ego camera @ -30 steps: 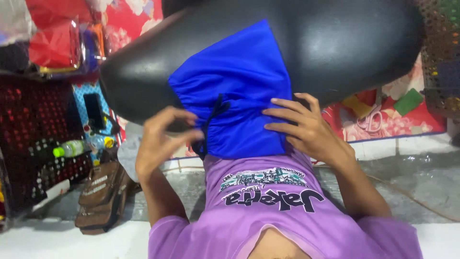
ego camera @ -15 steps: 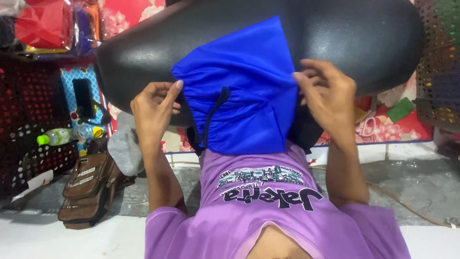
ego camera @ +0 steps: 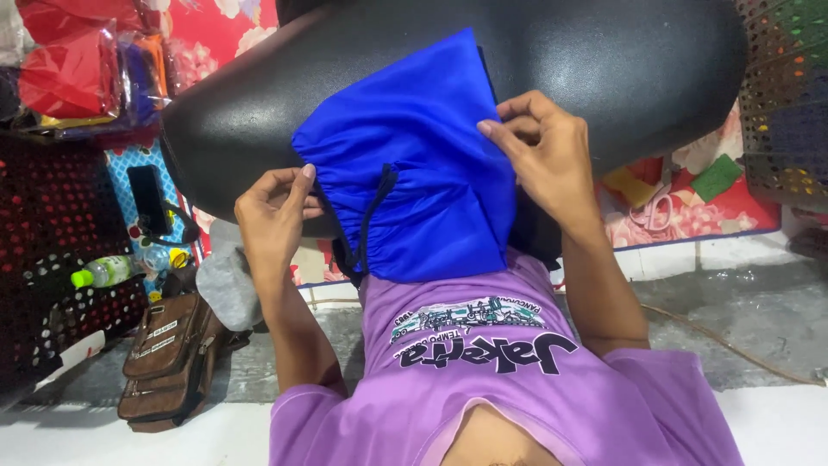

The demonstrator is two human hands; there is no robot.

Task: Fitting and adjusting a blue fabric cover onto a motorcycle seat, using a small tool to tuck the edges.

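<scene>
As seen from the head camera, blue drawstring shorts (ego camera: 414,164) lie draped over a black padded seat (ego camera: 604,69), the left hand (ego camera: 272,216) pinching the gathered waistband edge and the right hand (ego camera: 548,160) gripping the opposite side edge, apparently keeping the fabric taut.

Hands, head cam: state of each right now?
Left hand: fingers curled, pinching the gathered left edge of the blue cloth.
Right hand: fingers bent, pinching the cloth's right edge over the black seat.
</scene>
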